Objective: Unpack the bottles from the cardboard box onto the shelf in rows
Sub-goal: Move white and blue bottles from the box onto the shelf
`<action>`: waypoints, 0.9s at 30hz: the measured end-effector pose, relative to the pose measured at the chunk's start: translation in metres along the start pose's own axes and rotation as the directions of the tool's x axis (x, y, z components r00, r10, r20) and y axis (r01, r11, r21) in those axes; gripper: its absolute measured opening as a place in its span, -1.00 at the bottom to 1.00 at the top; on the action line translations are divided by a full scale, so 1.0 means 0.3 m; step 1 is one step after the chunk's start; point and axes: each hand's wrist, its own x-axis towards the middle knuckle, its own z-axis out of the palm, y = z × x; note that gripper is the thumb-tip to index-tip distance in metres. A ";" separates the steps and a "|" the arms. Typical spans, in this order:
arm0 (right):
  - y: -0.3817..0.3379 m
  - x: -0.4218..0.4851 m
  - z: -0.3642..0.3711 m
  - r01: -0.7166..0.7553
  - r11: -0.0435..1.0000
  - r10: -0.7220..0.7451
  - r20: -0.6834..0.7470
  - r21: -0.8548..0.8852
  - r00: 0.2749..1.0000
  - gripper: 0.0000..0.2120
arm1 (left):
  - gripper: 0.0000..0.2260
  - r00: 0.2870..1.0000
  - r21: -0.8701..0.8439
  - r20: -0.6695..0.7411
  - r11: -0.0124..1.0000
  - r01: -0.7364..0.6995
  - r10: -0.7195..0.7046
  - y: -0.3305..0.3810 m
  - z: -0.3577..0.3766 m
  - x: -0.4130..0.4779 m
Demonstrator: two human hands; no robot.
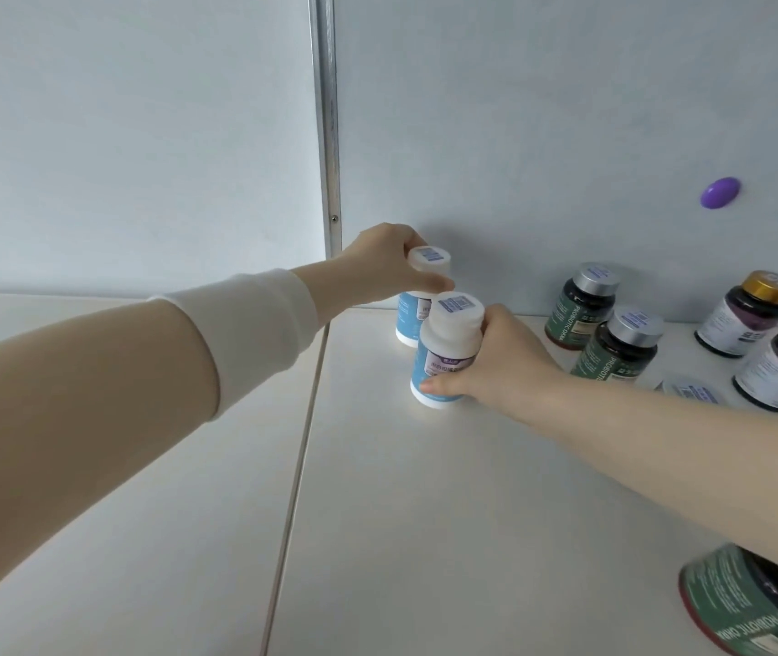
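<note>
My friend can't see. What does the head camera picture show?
Two bare hands each hold a white bottle on a pale shelf: the left hand grips the back bottle, the right hand the front bottle. Darker bottles stand to the right.

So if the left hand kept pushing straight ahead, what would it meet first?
Probably the pale grey back wall behind the shelf; the left hand, its grip on the rear white-capped blue-labelled bottle, looks close, though depth is unclear.
</note>
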 end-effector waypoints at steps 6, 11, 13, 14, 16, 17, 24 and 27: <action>0.002 0.005 0.027 0.032 0.999 -0.032 0.003 -0.027 0.999 -0.31 | -0.59 1.000 0.013 -0.004 1.000 -0.021 0.021 -0.004 0.004 0.019; -0.001 0.016 0.043 0.034 0.999 -0.035 -0.022 -0.043 0.999 -0.30 | -0.56 0.999 0.025 -0.004 0.999 -0.032 0.032 -0.007 0.010 0.018; -0.003 0.018 0.048 0.037 0.998 -0.039 -0.032 -0.051 0.999 -0.30 | -0.55 0.999 0.034 -0.002 0.999 -0.039 0.039 -0.008 0.010 0.017; -0.003 0.019 0.049 0.039 0.998 -0.041 -0.032 -0.054 0.999 -0.30 | -0.54 0.999 0.038 0.005 0.998 -0.042 0.042 -0.007 0.010 0.017; -0.005 0.018 0.046 0.031 0.998 -0.032 -0.013 -0.055 0.999 -0.28 | -0.52 0.999 0.041 0.031 0.998 -0.041 0.040 0.003 0.001 0.015; -0.006 0.014 0.042 0.026 0.998 -0.026 0.000 -0.058 1.000 -0.27 | -0.51 0.998 0.045 0.043 0.998 -0.041 0.039 0.012 -0.008 0.012; -0.048 -0.068 -0.078 0.076 0.961 -0.082 -0.011 -0.265 0.997 -0.17 | -0.61 0.996 0.209 -0.033 0.975 -0.077 0.086 0.158 -0.134 -0.067; -0.069 -0.161 -0.148 0.098 0.932 -0.128 -0.064 -0.350 0.990 -0.21 | -0.63 0.993 0.414 -0.014 0.905 -0.099 0.115 0.249 -0.173 -0.173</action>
